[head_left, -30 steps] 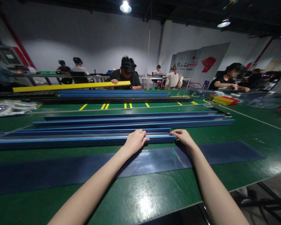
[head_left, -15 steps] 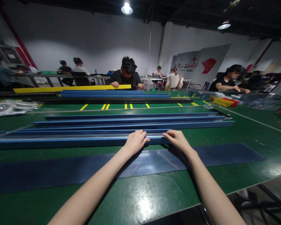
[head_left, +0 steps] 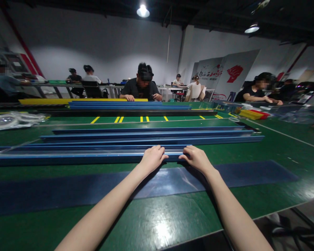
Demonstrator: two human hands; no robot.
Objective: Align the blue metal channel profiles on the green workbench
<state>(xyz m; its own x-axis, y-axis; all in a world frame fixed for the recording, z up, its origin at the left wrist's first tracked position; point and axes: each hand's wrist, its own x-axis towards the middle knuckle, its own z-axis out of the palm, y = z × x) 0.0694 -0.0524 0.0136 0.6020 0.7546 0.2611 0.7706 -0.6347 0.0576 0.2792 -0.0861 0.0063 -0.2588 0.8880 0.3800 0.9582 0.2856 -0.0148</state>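
A long blue plastic channel (head_left: 81, 158) runs from the left edge across the table to between my hands. My left hand (head_left: 154, 158) is closed on its near wall, thumb on the near side and fingers curled over the top. Close by on the right, my right hand (head_left: 196, 157) grips the channel's right end in the same way; its fingertips are partly hidden. Under my forearms lies a flat, glossy, dark blue strip (head_left: 170, 179). More blue channels (head_left: 219, 139) lie just beyond, roughly parallel.
Farther back on the green table (head_left: 157, 216) are a black bar (head_left: 131, 113), blue channels (head_left: 115, 104) and a yellow bar (head_left: 81, 101) with a co-worker's hand (head_left: 129, 98) on it. Plastic-wrapped rolls (head_left: 10, 120) lie left; yellow and red pieces (head_left: 253, 114) lie right.
My right hand has shifted slightly left and down along the channel, while my left hand stays in place. Across the table, the co-worker's yellow bar has been lowered.
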